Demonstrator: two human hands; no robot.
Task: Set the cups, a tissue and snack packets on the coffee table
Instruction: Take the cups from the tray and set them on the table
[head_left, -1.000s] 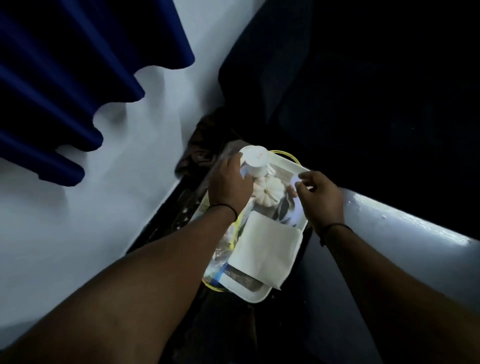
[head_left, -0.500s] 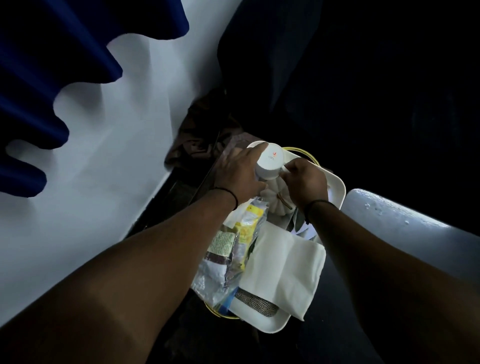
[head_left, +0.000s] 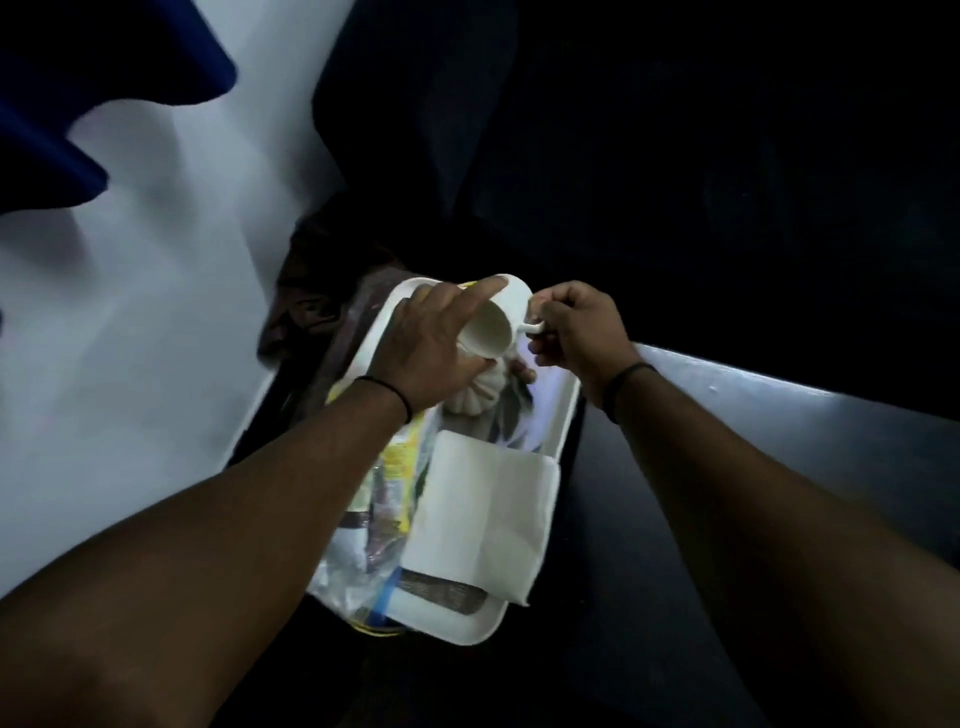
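A white cup (head_left: 493, 327) is tipped on its side over the far end of a white tray (head_left: 457, 626), its mouth turned toward me. My right hand (head_left: 576, 332) pinches the cup's handle. My left hand (head_left: 431, 348) rests against the cup's body, one finger lying along its top. Under the cup a white ribbed object (head_left: 475, 395) shows on the tray; I cannot tell if it is a real thing or a print. A folded white tissue (head_left: 483, 519) lies on the near half. Snack packets (head_left: 379, 514) in clear and yellow wrapping lie along the tray's left side.
The tray sits on a dark surface in dim light. A pale wall (head_left: 130, 312) runs along the left with blue curtain folds (head_left: 78, 78) above. A brown cloth (head_left: 311, 296) lies beyond the tray. A grey ledge (head_left: 805, 415) is to the right.
The cup stood upside down between both hands; now it is tilted onto its side with its mouth toward me, and my right hand has taken hold of its handle.
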